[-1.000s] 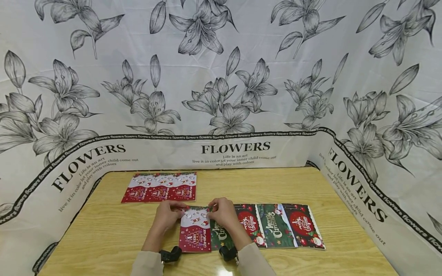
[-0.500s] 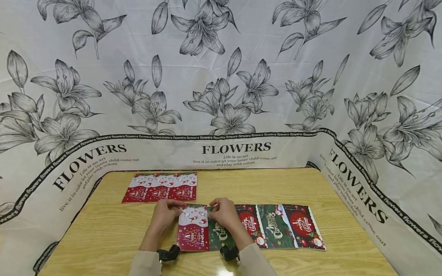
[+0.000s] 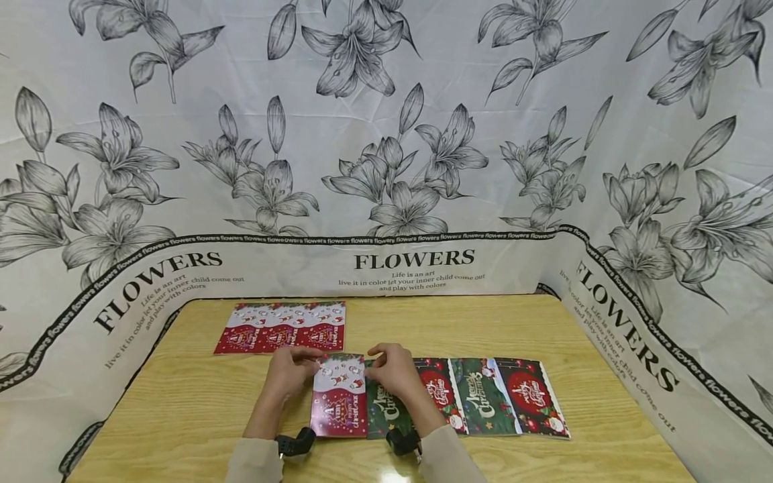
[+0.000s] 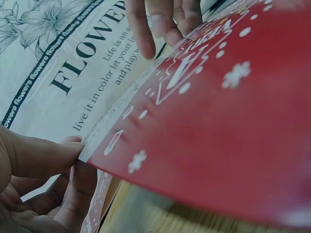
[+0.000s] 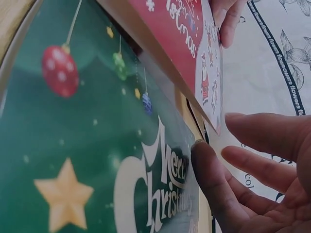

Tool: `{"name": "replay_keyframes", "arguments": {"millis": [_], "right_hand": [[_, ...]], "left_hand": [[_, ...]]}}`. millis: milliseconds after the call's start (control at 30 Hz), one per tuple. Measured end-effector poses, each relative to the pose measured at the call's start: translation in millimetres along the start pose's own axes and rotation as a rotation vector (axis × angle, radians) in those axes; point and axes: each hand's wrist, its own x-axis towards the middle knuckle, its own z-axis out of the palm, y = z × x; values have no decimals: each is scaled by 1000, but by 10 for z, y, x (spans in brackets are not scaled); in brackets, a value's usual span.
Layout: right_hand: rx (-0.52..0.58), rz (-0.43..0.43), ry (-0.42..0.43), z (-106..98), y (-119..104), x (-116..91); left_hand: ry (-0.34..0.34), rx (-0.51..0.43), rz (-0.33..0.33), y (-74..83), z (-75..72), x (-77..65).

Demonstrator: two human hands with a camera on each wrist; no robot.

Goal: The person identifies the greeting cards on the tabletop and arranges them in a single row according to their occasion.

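Observation:
A red and white Christmas card (image 3: 339,396) is at the left end of a row of cards, slightly raised from the table in the wrist views. My left hand (image 3: 290,372) pinches its upper left edge between thumb and fingers. By its upper right corner is my right hand (image 3: 394,369), fingers loosely bent and spread. In the right wrist view the right thumb (image 5: 262,131) is just off that card's corner. A right fingertip lies at the edge of the green Merry Christmas card (image 5: 97,141), which the right hand partly covers in the head view.
To the right continue a dark red-circle card (image 3: 436,389), another green card (image 3: 480,396) and another red-circle card (image 3: 531,396). Three overlapping red and white cards (image 3: 280,329) lie at the back left. Flower-printed cloth (image 3: 417,268) walls the wooden table (image 3: 181,416).
The red and white card has shifted slightly left, then a little away from the body. The right fingers have come off its right edge; the left hand keeps its pinch.

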Motion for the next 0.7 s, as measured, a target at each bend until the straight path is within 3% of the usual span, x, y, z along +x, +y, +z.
{"name": "replay_keyframes", "arguments": {"millis": [700], "right_hand": [[129, -33, 9, 12, 13, 27]], "left_hand": [[-8, -100, -13, 26, -18, -5]]}}
